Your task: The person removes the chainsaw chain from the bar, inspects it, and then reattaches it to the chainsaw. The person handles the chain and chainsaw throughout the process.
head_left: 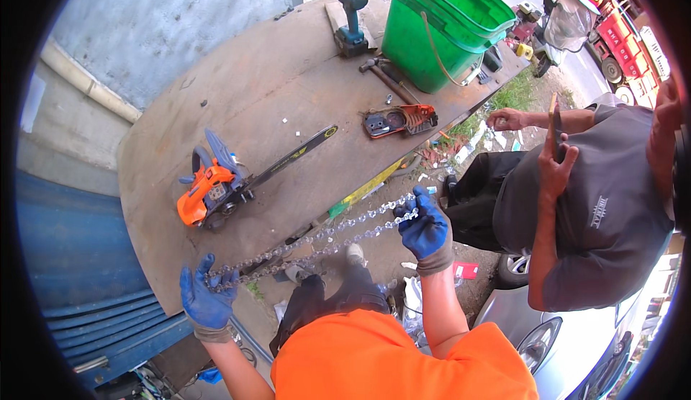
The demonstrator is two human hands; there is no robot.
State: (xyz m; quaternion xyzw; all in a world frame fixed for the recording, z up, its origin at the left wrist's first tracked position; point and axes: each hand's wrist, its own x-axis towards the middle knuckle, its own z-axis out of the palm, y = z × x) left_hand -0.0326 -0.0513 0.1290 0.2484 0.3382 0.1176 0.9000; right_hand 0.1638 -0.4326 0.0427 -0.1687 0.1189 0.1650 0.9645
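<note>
A chainsaw chain (327, 232) is stretched between my two blue-gloved hands, its two runs nearly side by side in front of the table edge. My left hand (209, 293) is closed on one end, by the table's near left corner. The other end is gripped by my right hand (425, 226), held off the table's near side. Beyond them an orange chainsaw (209, 191) lies on the table, its bare guide bar (291, 156) pointing to the far right. An orange-and-black side cover (400, 120) sits apart from it.
On the wooden table (237, 90) stand a green bucket (425, 40) and a cordless drill (351, 22), with a hammer (389, 82) beside the bucket. At the right a person in a dark shirt (597, 205) holds a long thin object. A silver car (518, 328) stands behind them.
</note>
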